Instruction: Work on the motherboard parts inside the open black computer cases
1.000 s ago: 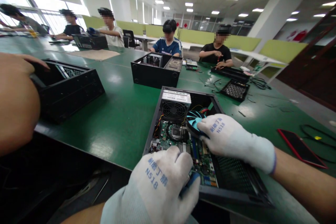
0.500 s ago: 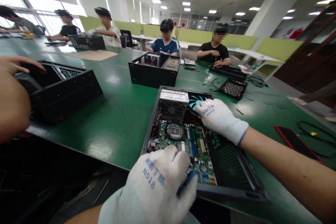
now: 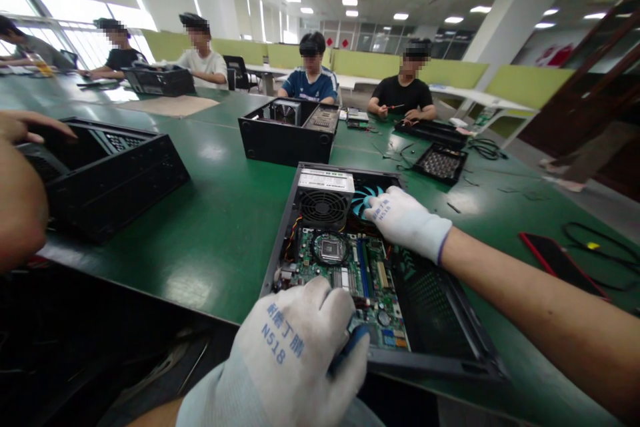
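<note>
In front of me an open black computer case [image 3: 440, 363] lies on its side, showing a green motherboard [image 3: 373, 312] with a bare processor socket and a power supply [image 3: 325, 207] at its far left corner. My left hand [image 3: 295, 347], in a white work glove, is curled over the near rim of the case, its thumb on the outside; part of the grip is hidden. A fan with cyan blades [image 3: 364, 200] is at the far inner side of the case, beside the power supply. My gloved right hand [image 3: 407, 221] has its fingers closed on that fan's near right part.
The green table [image 3: 210, 213] carries another open case [image 3: 120, 193] at left, with a person's bare arm over it, and one straight ahead [image 3: 287, 140]. A red-edged black phone-like slab [image 3: 563, 267] and a cable lie at right. Several people sit opposite.
My view has shifted slightly, so everything sits a little further left. Both hands keep about the same places on the case and fan. The person in black opposite now holds a screwdriver apart from the parts.
</note>
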